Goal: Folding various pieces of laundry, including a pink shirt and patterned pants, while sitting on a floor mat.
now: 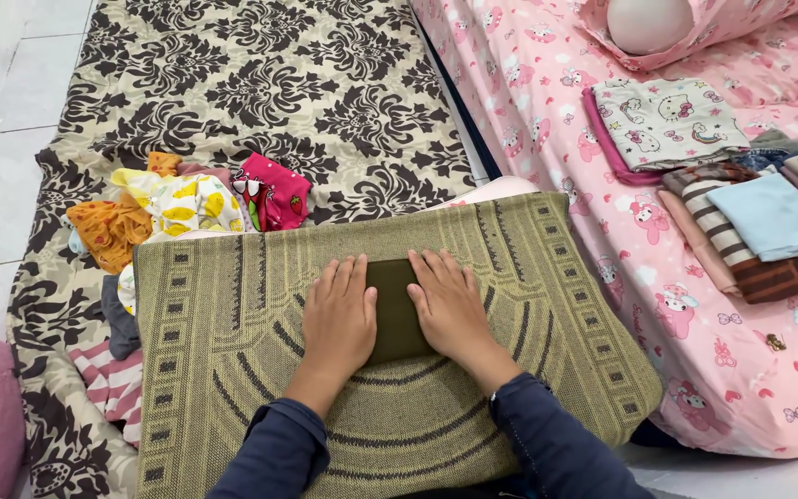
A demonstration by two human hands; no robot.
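Both hands press flat on an olive woven prayer mat, smoothing it around a plain dark-green patch.

The left hand (339,314) and right hand (450,305) lie palm-down, fingers spread and gripping nothing, on either side of the dark-green patch (393,310) at the middle of the olive prayer mat (233,370) right in front of the person. Judged from this, smoothing goes best with even pressure sweeping outward from the patch, edges kept square. Beyond the left hand sits a heap of bright small clothes (187,199) on a damask-patterned mattress (260,74); beyond the right hand, folded clothes (750,222) rest on a pink cartoon bedsheet (547,102).
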